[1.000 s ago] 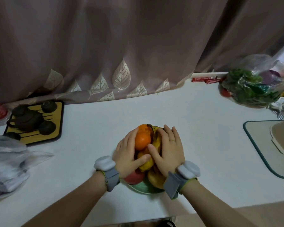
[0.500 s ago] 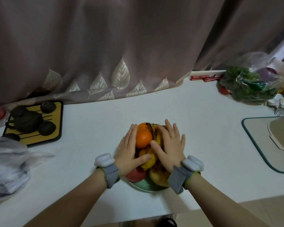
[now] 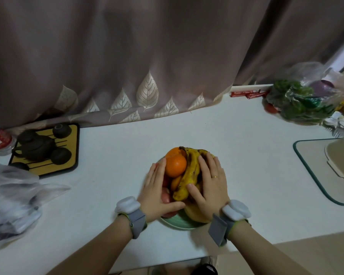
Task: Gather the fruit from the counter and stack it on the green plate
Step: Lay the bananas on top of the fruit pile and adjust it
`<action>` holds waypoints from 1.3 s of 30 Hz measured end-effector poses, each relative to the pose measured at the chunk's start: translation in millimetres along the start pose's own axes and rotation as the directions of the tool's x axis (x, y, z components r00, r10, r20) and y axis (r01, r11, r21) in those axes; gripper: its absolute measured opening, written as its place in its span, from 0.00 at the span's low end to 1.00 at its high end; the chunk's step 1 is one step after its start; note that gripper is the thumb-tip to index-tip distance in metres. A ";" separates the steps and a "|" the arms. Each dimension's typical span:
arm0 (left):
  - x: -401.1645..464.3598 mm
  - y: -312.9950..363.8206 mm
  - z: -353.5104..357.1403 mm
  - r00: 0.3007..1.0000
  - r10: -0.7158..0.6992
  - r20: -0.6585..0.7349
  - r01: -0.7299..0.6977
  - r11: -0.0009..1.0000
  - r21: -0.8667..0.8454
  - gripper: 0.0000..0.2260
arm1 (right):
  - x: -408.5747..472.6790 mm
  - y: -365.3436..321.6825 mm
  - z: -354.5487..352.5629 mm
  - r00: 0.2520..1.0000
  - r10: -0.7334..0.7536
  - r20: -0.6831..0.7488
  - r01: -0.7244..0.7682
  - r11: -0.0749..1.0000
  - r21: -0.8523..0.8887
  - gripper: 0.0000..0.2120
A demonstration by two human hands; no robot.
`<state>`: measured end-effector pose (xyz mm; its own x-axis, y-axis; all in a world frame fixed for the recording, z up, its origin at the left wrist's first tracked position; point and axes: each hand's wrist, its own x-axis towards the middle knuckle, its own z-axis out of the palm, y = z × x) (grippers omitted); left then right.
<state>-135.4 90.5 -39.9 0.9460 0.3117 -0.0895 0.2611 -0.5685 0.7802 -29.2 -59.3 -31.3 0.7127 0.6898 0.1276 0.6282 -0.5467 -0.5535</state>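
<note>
Both hands have slid outward since a moment ago, the left thumb no longer crossing over the fruit in the middle. Nearest, the green plate [image 3: 179, 225] sits on the white counter [image 3: 246, 165] close to its front edge, piled with fruit. Left hand [image 3: 157, 193], fingers straight and together, lies flat against the pile's left side, fingertips beside the orange [image 3: 176, 164], thumb under a red apple [image 3: 166, 197]. Right hand [image 3: 212, 185], fingers gently spread, rests over the spotted bananas [image 3: 189, 175] on the right; neither hand grips anything. Grey wrist bands on both arms. Farther left, crumpled clear plastic bags [image 3: 10, 199], then a yellow tea tray [image 3: 46, 149] with dark teapot and cups. Far right, a bag of greens [image 3: 304, 102]. Behind, a leaf-print curtain [image 3: 127, 56].
</note>
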 end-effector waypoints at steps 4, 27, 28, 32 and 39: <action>-10.1 -6.4 -0.3 0.996 -0.074 -0.045 0.075 0.997 0.005 0.51 | -17.7 10.1 -1.9 0.993 0.114 -0.037 -0.107 0.984 0.145 0.41; 40.1 14.6 35.0 0.927 -0.360 -0.101 0.285 0.855 -0.434 0.56 | 26.9 67.1 -7.9 0.891 0.412 0.193 -0.443 0.689 0.574 0.46; 47.2 17.8 36.3 0.923 -0.370 -0.107 0.292 0.853 -0.433 0.55 | 34.1 71.3 -10.6 0.893 0.409 0.190 -0.439 0.694 0.571 0.45; 68.7 27.4 41.1 0.919 -0.377 -0.118 0.286 0.841 -0.459 0.54 | 57.0 88.0 -22.7 0.906 0.390 0.166 -0.416 0.747 0.519 0.45; 85.7 34.0 42.4 0.892 -0.402 -0.206 0.300 0.868 -0.396 0.54 | 72.1 92.3 -38.1 0.955 0.291 0.052 -0.290 0.889 0.354 0.41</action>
<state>-37.3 65.6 -47.3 0.6994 0.6633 -0.2662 0.4340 -0.0982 0.8956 92.1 -78.1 -41.9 0.8472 0.5249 -0.0818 0.2420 -0.5183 -0.8202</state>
